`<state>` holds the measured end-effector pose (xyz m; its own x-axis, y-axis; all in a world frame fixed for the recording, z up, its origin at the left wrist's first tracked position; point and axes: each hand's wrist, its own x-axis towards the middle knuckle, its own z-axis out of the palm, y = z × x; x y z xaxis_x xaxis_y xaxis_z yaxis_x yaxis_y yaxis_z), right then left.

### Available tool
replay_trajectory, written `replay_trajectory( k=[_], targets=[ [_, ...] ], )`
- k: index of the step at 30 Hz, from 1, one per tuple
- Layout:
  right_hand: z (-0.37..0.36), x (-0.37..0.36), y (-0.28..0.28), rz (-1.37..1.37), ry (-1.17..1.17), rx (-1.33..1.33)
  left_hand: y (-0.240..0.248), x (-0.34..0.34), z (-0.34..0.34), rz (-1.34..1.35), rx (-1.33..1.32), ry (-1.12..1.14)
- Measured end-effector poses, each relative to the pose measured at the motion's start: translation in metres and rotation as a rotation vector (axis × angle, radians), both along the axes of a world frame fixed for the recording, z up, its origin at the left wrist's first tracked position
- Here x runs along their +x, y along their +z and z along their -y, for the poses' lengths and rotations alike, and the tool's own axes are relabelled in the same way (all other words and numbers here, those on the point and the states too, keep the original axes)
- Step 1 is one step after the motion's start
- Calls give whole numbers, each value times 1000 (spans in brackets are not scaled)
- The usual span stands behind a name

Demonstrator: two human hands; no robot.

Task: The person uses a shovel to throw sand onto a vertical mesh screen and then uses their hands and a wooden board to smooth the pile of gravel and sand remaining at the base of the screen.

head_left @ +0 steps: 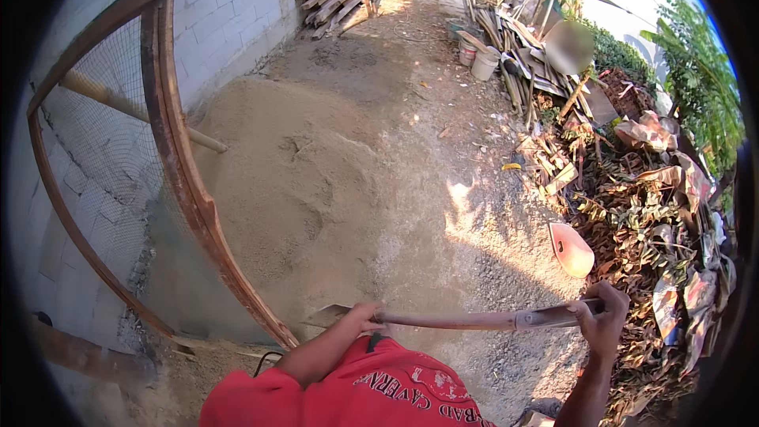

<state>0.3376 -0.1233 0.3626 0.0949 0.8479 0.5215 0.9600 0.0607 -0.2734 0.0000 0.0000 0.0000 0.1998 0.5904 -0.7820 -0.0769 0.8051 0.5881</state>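
Observation:
A shovel lies level across the front of my body, its wooden shaft (451,320) running left to right. My left hand (364,319) is closed round the shaft close to the blade (328,315), which shows only in part beyond it. At the other end, my right hand (605,316) grips the shovel's handle. Ahead and to the left spreads a heap of sand (277,166), with fine sand at its near foot. A wooden-framed wire mesh screen (178,134) leans over the heap's left side, propped with a pole (107,95).
A block wall (229,8) runs along the left, with stacked planks (340,4) at its far end. Buckets (484,65) and scrap wood (522,55) stand far right. Nearer are dry leaves (624,269) with crumpled sacks and an orange curved piece (571,251) on gravel.

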Motion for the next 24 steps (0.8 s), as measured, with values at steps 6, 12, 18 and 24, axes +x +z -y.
replay_trajectory(
  k=[6, 12, 18, 24],
  targets=[
    [-139, -42, -53, -139, 162, -663, 139, 35, -160, 256, 688, 37],
    [-256, -55, -231, -91, 147, -782, 412, -6, -99, 807, 1898, 106],
    [-363, -76, -233, -148, 140, -699, 460, -18, -114, 553, 2191, 90],
    [-422, 84, -234, 0, -14, -616, 455, 43, -191, 572, 2271, 221]
  ],
)
